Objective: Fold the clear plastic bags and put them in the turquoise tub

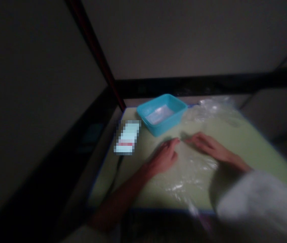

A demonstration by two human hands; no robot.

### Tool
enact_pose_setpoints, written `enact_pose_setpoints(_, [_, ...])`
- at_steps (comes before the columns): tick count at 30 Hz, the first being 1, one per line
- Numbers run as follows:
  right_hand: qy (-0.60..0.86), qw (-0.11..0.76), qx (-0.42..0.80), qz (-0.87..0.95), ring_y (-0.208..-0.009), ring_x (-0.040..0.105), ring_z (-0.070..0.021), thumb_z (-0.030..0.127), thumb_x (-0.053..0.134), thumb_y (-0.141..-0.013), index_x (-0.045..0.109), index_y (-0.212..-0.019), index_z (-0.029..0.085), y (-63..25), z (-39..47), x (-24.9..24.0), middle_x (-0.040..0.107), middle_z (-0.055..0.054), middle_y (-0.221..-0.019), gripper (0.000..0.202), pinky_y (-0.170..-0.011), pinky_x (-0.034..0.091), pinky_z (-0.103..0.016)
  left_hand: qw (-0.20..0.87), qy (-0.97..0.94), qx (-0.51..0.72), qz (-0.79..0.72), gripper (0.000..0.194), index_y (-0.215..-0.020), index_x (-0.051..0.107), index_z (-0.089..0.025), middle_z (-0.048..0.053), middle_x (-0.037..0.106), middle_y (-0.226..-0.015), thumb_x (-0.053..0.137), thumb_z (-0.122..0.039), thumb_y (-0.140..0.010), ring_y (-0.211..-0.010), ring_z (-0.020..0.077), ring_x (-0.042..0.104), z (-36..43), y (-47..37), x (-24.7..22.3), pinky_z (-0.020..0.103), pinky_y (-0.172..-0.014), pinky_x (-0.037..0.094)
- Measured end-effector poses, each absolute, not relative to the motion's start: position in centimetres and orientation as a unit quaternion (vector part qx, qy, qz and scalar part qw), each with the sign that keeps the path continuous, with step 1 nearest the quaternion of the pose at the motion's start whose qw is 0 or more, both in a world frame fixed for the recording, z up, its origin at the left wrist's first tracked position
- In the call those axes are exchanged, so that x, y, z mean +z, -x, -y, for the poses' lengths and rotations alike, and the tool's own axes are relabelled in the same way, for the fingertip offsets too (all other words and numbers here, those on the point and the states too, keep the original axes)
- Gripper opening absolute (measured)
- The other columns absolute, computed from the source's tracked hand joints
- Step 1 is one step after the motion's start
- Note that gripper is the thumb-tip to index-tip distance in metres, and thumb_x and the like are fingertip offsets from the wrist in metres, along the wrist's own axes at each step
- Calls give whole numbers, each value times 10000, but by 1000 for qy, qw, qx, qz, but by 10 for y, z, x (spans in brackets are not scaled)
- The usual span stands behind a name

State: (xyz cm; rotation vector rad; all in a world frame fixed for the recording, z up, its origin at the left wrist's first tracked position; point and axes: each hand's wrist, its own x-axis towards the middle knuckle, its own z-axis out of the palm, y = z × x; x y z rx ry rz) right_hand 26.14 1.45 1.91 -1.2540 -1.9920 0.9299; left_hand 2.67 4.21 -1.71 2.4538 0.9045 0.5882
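Observation:
A clear plastic bag [191, 168] lies crumpled on the yellowish table, its near end hanging over the front edge. At its far edge, my left hand [166, 154] has its fingers closed, fingertips pressed at the film. My right hand [207, 144] comes in from the other side with fingers together, pinching the same edge close to the left fingertips. Blur and dim light hide the exact grip. Just beyond the hands stands a turquoise plastic basin [167, 125] holding flat, whitish, shiny packets [160, 114].
A phone with a lit, pixelated screen [128, 137] is at the table's left side, a dark cable [116, 173] running toward me. More clear plastic [209, 107] is heaped at the back right. Walls rise behind and left of the table [254, 141].

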Motion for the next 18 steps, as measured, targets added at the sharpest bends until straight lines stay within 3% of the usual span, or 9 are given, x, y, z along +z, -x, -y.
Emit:
enact_pose_setpoints(4, [469,243,309,791,-970,597,-263,410,436,-911,570,-1081,217,-259,-17,16,646,-104,-1068,291,-870,454,-444,222,-893,202,-334,570,-1351,253,-138,133,533,-1295,452,-111,-817,-1214,231,485,-42,-28,-16,414,-1043,384])
enact_pose_setpoints(9, [480,270,280,787,-1031,597,-270,398,436,-912,570,-1145,239,-272,-12,23,638,-89,-1152,313,-903,450,-451,204,-895,190,-347,535,-1351,300,-149,137,495,-1338,442,-138,-835,-1247,223,457,-41,-22,-12,408,-1056,371])
enact_pose_setpoints(18, [509,189,229,808,-1010,609,-275,398,434,-913,578,-1150,256,-301,16,20,639,-81,-1148,312,-877,473,-443,108,-936,93,-321,580,-1390,311,-113,149,278,-1487,458,-378,-896,-1396,237,197,-25,19,-12,429,-1132,198])
